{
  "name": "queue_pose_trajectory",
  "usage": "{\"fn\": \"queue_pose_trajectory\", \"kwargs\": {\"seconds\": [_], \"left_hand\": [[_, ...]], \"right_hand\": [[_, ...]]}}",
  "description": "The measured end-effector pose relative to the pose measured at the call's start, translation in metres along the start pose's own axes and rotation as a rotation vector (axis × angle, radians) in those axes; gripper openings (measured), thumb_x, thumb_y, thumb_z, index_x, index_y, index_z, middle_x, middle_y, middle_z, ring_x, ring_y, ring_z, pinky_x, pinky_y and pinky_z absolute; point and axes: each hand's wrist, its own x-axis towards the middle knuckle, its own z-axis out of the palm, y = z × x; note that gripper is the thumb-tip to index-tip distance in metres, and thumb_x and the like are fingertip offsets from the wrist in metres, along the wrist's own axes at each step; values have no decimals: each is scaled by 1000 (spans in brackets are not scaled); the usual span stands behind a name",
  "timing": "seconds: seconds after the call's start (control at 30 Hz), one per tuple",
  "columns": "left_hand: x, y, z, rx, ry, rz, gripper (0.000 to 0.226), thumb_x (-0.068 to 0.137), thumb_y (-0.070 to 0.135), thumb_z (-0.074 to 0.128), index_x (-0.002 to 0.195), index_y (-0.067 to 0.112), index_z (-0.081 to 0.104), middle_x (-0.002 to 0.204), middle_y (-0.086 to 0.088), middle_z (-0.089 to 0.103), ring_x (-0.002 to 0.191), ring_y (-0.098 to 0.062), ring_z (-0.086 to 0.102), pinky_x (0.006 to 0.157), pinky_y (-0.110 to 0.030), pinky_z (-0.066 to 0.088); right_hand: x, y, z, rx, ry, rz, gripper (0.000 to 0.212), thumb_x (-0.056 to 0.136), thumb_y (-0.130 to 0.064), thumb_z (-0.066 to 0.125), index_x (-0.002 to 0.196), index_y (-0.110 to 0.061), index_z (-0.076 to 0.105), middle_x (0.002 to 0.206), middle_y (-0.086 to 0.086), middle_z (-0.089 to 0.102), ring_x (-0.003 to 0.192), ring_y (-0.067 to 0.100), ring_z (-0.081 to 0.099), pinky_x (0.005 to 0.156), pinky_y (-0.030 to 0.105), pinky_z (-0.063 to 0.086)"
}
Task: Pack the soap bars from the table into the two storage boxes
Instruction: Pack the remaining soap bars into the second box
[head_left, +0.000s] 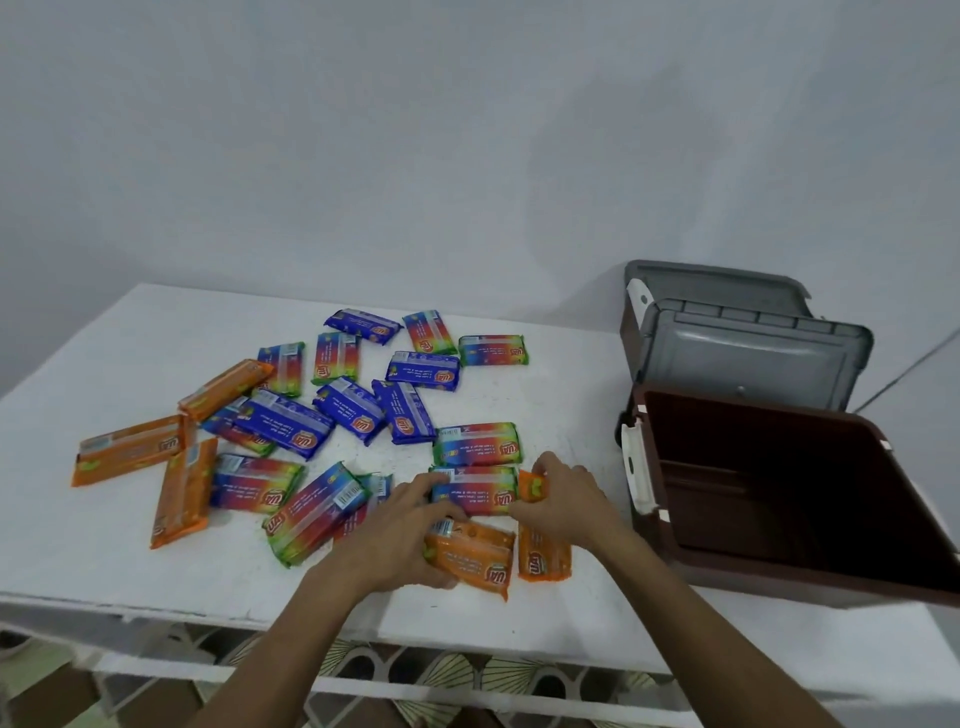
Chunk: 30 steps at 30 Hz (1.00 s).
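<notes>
Nearest me, my 2 forearms reach over the front edge of the tabletop (104, 561). My left hand (410, 530) holds the crosswise orange bar (470, 558), with my fingers (431, 486) curled over its far edge and brushing the rainbow bar (475, 493) just beyond. My right hand (563, 506) is wrapped round the lengthwise orange bar (543, 558), whose 2 ends stick out above and below my grip.

I judge this to be the pick-up step, very early on. The nearer box (779, 574) stands to my right with its grey lid tipped back and nothing visible inside. The farther box (727, 286) sits behind it, and I cannot tell whether it is open. The other soap bars (358, 410) lie scattered across the tabletop, some of them overlapping.

Next I would lift both bars clear of the rainbow one and swing them right, over the brown rim. Laid flat against a wall of the box, they leave room for rows.

The bars are slim rectangular blocks in glossy film of blue, orange or rainbow stripe, with crimped ends. That film probably slides easily. The box looks like rigid plastic with pale side latches.
</notes>
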Motion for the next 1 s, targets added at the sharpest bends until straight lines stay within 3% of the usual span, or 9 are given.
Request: {"fn": "queue_pose_trajectory", "kwargs": {"seconds": [0.13, 0.23, 0.33, 0.43, 0.53, 0.67, 0.8, 0.9, 1.0], "left_hand": [[-1, 0, 2, 3, 8, 7, 70, 67, 61, 74, 126, 38, 45, 155, 13, 9, 137, -13, 25, 111, -42, 34], [-3, 0, 6, -4, 43, -3, 69, 64, 66, 70, 121, 36, 45, 151, 13, 13, 135, -12, 24, 111, -41, 32], [-5, 0, 3, -141, 33, -47, 66, 58, 69, 70, 111, 36, 49, 137, 16, 23, 128, -7, 29, 111, -37, 31], [-10, 4, -12, -463, -35, -139, 58, 62, 54, 78, 108, 30, 53, 123, 11, 45, 108, -7, 55, 91, -25, 51], [-12, 10, -24, -724, -39, -197, 55, 64, 54, 78, 107, 24, 61, 107, 2, 63, 94, -12, 63, 76, -22, 53], [-7, 30, -41, -981, 55, -191, 84, 40, 73, 74, 112, 31, 64, 107, 5, 69, 102, -17, 64, 79, -23, 49], [14, 59, -56, -1071, 112, -215, 106, 21, 88, 69, 114, 38, 58, 115, 4, 65, 98, -13, 67, 75, -21, 51], [33, 86, -66, -1122, 62, -191, 107, 28, 89, 69, 118, 33, 60, 115, 1, 72, 101, -15, 70, 85, -30, 52], [53, 120, -72, -1195, 56, -154, 75, 57, 78, 65, 112, 27, 60, 104, 3, 75, 98, -16, 71, 84, -31, 51]], "right_hand": [[-19, -8, -28, 297, -14, -128, 42, 90, -34, 68, 126, -28, 48, 105, -14, 54, 98, 12, 59, 75, 24, 53], [-28, -8, -49, 536, 7, -187, 23, 88, -20, 70, 108, -12, 61, 95, -4, 61, 88, 10, 61, 77, 26, 53], [-33, -4, -70, 761, -9, -211, 21, 85, -14, 73, 99, -3, 63, 92, 5, 64, 88, 14, 64, 81, 26, 55], [-37, 1, -87, 1035, -78, -210, 21, 77, -11, 76, 90, -3, 62, 93, 10, 65, 91, 20, 69, 82, 28, 57], [-41, 8, -98, 1197, -141, -164, 22, 73, -18, 74, 82, -8, 57, 95, 12, 64, 95, 25, 68, 79, 33, 59], [-45, 27, -110, 1384, -232, -11, 43, 75, -24, 73, 111, -2, 62, 112, 21, 69, 95, 34, 69, 81, 41, 59], [-48, 51, -127, 1502, -442, -126, 73, 71, -23, 71, 136, 2, 49, 130, 32, 57, 105, 36, 64, 89, 40, 55], [-45, 68, -138, 1415, -361, -217, 90, 59, -21, 85, 139, -9, 45, 121, 28, 63, 99, 36, 64, 84, 44, 55], [-44, 85, -149, 1304, -180, -229, 102, 57, -16, 90, 140, -42, 39, 112, 23, 66, 95, 35, 66, 78, 47, 55]]}}
